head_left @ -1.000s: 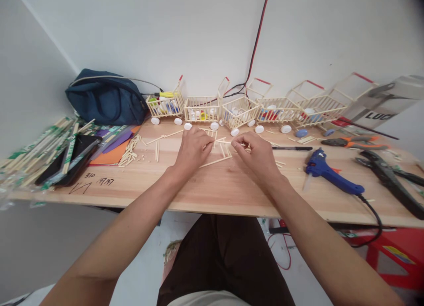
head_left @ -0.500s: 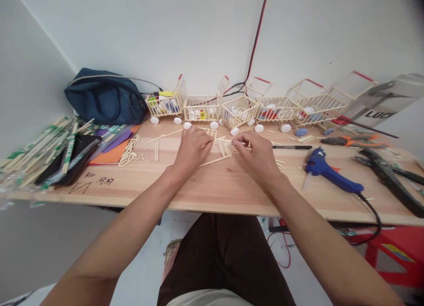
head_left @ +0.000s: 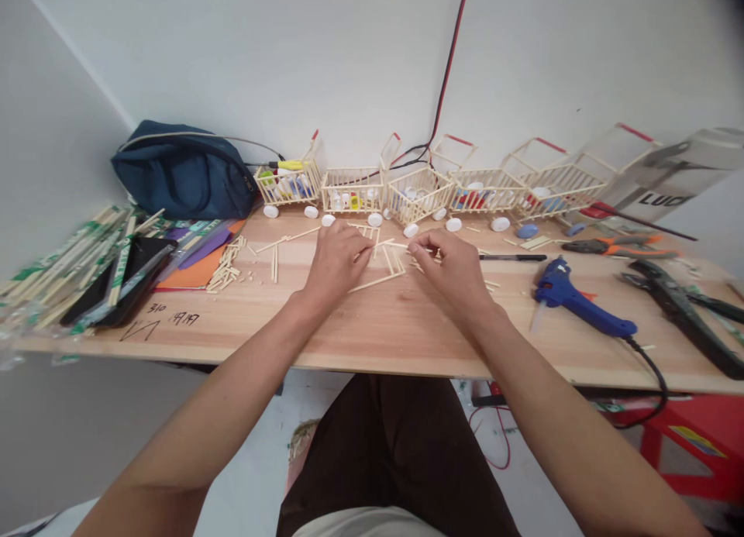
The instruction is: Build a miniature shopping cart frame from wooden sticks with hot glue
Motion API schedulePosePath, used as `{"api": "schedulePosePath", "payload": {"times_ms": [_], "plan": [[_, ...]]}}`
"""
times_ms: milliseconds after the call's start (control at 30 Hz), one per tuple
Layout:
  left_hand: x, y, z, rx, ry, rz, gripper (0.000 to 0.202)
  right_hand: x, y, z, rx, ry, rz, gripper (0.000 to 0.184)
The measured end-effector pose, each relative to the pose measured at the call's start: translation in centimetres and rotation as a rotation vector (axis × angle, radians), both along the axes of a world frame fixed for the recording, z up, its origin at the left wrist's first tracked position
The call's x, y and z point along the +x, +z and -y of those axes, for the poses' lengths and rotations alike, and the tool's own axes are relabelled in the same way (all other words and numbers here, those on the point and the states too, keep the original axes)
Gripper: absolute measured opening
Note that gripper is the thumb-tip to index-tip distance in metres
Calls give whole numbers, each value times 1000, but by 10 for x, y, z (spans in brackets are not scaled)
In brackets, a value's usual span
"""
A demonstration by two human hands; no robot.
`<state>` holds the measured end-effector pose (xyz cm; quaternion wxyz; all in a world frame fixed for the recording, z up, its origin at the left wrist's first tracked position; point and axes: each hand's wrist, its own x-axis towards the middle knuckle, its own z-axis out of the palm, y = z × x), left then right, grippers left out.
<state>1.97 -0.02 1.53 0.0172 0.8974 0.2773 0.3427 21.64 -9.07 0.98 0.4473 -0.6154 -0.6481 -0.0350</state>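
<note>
My left hand [head_left: 335, 263] and my right hand [head_left: 454, 272] rest on the wooden table [head_left: 372, 328] with fingers pinched on a small frame of thin wooden sticks [head_left: 388, 261] lying between them. The left fingers hold its left end, the right fingers its right end. Loose cut sticks [head_left: 275, 259] lie to the left of the hands. A row of finished stick carts [head_left: 418, 192] with white wheels stands behind the hands along the wall.
A blue glue gun [head_left: 575, 304] with a black cord lies to the right, a black pen [head_left: 511, 257] beside it, orange-handled pliers [head_left: 619, 247] and black cutters [head_left: 686, 312] farther right. A dark blue bag [head_left: 183, 171], wrapped chopsticks [head_left: 75, 258] and coloured paper [head_left: 201, 266] sit at left.
Both hands have stayed on the stick frame with only slight finger shifts; the view has barely drifted.
</note>
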Motion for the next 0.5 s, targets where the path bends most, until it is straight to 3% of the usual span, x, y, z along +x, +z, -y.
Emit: {"api": "schedulePosePath", "payload": {"times_ms": [500], "plan": [[0,0,0,0,11,5,17,1,4,3,52,7,-60,10]]}}
